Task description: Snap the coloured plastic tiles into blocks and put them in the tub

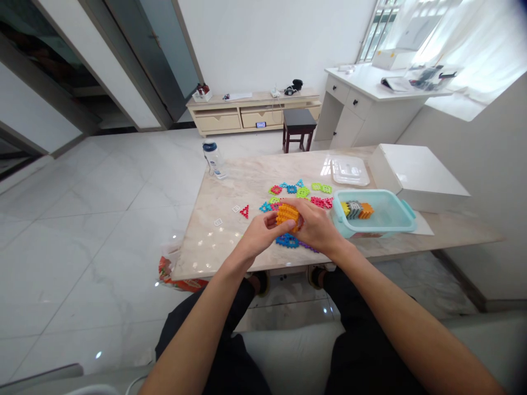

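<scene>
Ridged orange plastic block (287,215)

Your marble tabletop (218,247): bottle (213,159) at eleven o'clock, clear lid (349,171) at one, teal tub (374,213) at two, white box (420,176) just behind it, plastic tiles (296,191) at twelve.

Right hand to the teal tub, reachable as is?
Probably yes: the right hand sits just beside the teal tub with nothing between them, though it is gripping the orange block for now.
</scene>
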Available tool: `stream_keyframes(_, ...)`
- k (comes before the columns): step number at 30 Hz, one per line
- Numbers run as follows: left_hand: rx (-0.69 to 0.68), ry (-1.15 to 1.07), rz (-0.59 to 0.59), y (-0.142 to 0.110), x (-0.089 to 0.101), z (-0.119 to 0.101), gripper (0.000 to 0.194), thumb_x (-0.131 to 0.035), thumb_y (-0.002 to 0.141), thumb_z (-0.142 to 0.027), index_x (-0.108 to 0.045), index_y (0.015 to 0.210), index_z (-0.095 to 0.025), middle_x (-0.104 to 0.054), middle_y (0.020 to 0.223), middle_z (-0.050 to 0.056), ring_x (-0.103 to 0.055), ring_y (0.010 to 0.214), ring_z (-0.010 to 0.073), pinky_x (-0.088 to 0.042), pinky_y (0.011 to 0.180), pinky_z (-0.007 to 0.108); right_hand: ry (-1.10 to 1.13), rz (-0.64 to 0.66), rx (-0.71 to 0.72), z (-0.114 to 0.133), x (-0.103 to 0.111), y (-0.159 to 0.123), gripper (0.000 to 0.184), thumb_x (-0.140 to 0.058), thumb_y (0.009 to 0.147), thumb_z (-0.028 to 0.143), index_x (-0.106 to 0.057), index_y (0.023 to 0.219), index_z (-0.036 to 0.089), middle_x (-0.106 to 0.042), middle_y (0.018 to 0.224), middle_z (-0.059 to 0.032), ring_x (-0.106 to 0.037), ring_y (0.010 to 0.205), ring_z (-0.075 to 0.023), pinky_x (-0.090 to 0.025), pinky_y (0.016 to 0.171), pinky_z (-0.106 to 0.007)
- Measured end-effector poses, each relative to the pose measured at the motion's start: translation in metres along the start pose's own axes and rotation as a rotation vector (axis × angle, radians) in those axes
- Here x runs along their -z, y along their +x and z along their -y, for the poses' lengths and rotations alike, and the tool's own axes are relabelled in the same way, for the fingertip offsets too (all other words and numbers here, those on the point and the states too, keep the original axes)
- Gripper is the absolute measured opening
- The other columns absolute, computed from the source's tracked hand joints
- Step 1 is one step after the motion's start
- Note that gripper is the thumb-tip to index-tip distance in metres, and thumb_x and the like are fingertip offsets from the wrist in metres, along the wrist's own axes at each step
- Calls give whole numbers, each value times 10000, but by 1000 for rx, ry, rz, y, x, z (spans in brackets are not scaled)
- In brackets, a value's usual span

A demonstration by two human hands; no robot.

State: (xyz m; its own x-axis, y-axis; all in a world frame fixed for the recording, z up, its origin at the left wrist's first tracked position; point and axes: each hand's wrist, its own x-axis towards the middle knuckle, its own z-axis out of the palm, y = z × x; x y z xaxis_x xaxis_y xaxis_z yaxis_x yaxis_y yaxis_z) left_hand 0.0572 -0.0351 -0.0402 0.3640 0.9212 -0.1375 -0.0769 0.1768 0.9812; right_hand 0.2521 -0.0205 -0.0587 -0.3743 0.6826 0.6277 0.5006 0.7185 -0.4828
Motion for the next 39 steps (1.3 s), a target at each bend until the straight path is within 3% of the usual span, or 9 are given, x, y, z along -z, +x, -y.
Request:
stream_keyframes(3,-106,120,-67,1,-2,2,540,-968,746,-452,-778,1154,-154,-806,1208,144,-758,1081,279,-587,993,391,-57,-11,-18,-7,-4,0,543,-665,845,41,-647,1362,206,-774,1259,-146,-744,1196,-309,-623,1035,-462)
stream_keyframes(8,-226,418,-203,-7,-9,5,371,-890,839,-430,-765,1101,-200,-812,1088,94,-754,1013,268,-573,939,366,-72,25,-22,-3,-10,1,529,-600,864,15,-633,1359,196,-768,1219,-152,-731,1191,-313,-610,1044,-489)
stream_keyframes(21,-243,550,-310,-11,-11,4,319,-857,857,-452,-782,1058,-215,-801,995,83,-724,911,259,-533,848,345,-76,10,38,0,-16,1,463,-621,951,86,-622,1401,197,-768,1259,-167,-736,1223,-332,-621,1052,-520)
stream_keyframes(23,-234,484,-272,-10,-9,1,343,-868,847,-452,-780,1060,-199,-800,1013,87,-723,929,254,-537,869,346,-68,-5,53,1,-15,1,460,-617,973,93,-620,1420,202,-761,1311,-170,-729,1264,-326,-618,1076,-525)
stream_keyframes(26,-172,241,-118,-8,0,-9,453,-876,842,-499,-780,1138,-170,-804,1105,107,-728,1024,267,-547,916,350,-25,-34,60,5,-10,3,440,-656,1004,154,-630,1435,240,-755,1371,-142,-722,1307,-305,-609,1121,-520)
stream_keyframes(31,-20,-75,78,-10,19,-21,613,-884,844,-588,-786,1251,-140,-793,1167,135,-724,1085,274,-544,919,334,105,-41,131,17,0,7,463,-773,979,277,-650,1425,280,-770,1371,-101,-753,1258,-277,-627,1111,-482)
stream_keyframes(34,43,-167,140,-11,24,-18,639,-902,822,-613,-798,1213,-119,-786,1158,149,-725,1032,257,-539,864,315,142,-16,177,23,1,7,472,-790,961,278,-660,1415,285,-775,1369,-95,-759,1250,-278,-616,1128,-494)
stream_keyframes(39,58,-163,175,-10,24,-11,611,-929,795,-597,-814,1158,-119,-793,1115,141,-724,977,239,-524,836,304,138,20,134,29,5,6,488,-831,942,353,-681,1401,285,-784,1349,-96,-759,1252,-293,-600,1147,-509)
